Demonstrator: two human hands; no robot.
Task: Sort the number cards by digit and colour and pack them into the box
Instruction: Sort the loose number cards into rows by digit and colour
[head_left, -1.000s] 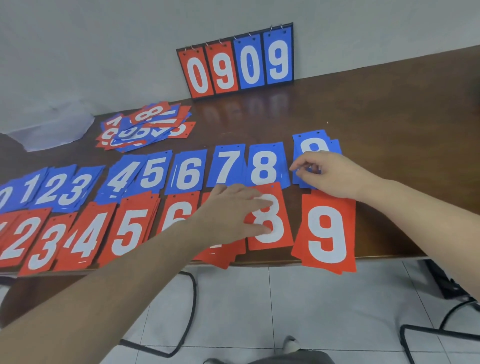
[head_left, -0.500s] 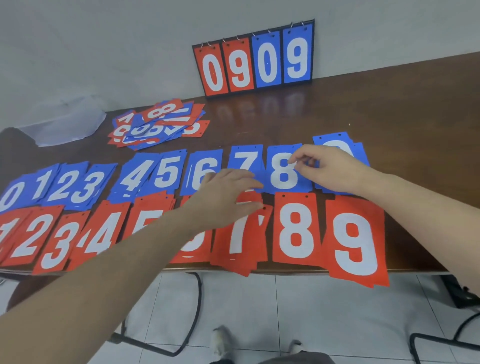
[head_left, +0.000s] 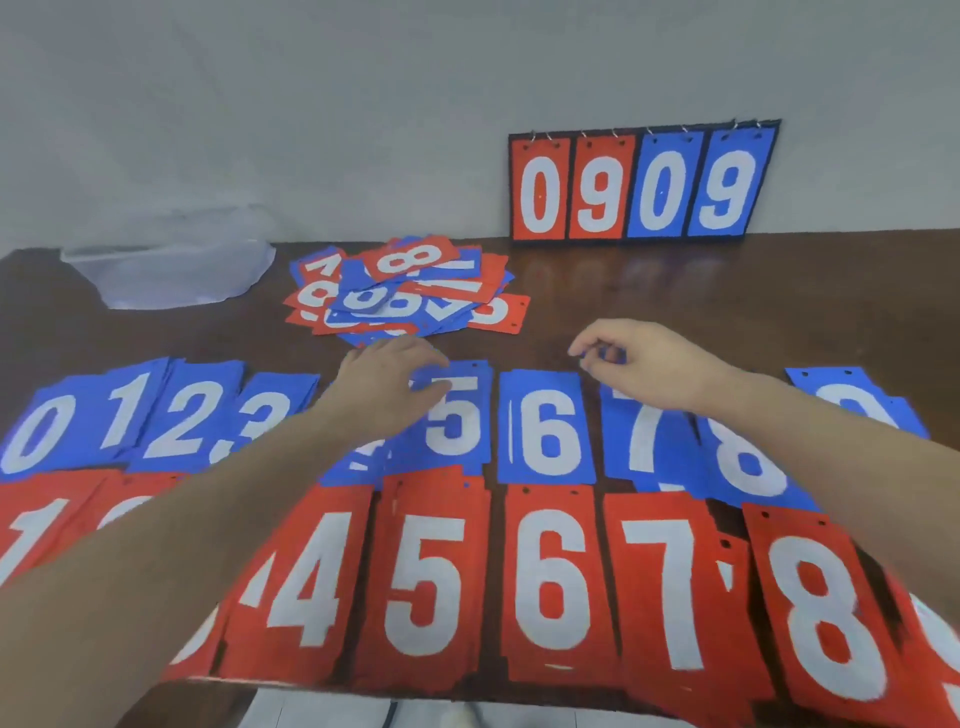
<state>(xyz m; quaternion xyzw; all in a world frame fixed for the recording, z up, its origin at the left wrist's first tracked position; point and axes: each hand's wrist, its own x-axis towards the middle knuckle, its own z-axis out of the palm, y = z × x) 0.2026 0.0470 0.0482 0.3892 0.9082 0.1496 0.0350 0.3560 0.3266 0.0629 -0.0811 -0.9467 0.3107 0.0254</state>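
Seemingly flat, glossy rectangular cards (head_left: 545, 426) cover table (head_left: 727, 312).

The scoreboard (head_left: 641, 184) reads 0909; blue cards (head_left: 545, 426) 0–8, red cards (head_left: 553, 582) 4–8.

A plain room, most likely an office or classroom (nothing marks it as a home). A dark wooden table (head_left: 727, 301) stands against a bare grey wall (head_left: 311, 104) filling the top of the frame. A flip scoreboard (head_left: 641, 184) leans on the wall at upper right, clear plastic (head_left: 171, 275) lies at middle left, and pale floor tiles (head_left: 322, 714) show at the bottom edge.
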